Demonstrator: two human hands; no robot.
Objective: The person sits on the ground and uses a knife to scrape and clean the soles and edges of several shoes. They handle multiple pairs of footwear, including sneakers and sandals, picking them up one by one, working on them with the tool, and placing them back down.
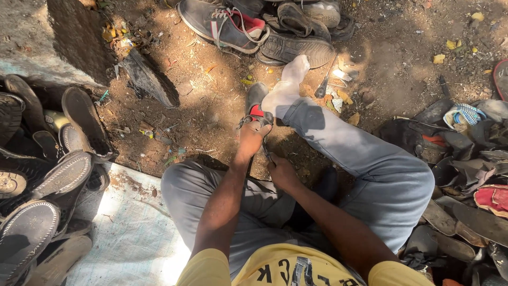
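I sit on the ground with grey trousers and a white sock (288,85) on my stretched foot. A dark grey shoe with a red lining (255,103) lies on the dirt beside that foot. My left hand (252,139) grips the shoe at its heel end. My right hand (280,172) is closed around a thin dark tool (267,152) whose tip points toward the shoe. What kind of tool it is cannot be made out.
A pile of worn shoes (275,26) lies ahead, with a screwdriver (321,87) near my foot. Soles and sandals (47,180) are stacked at the left beside a white sheet (132,228). More shoes and scraps (465,159) crowd the right. A stone block (47,37) stands top left.
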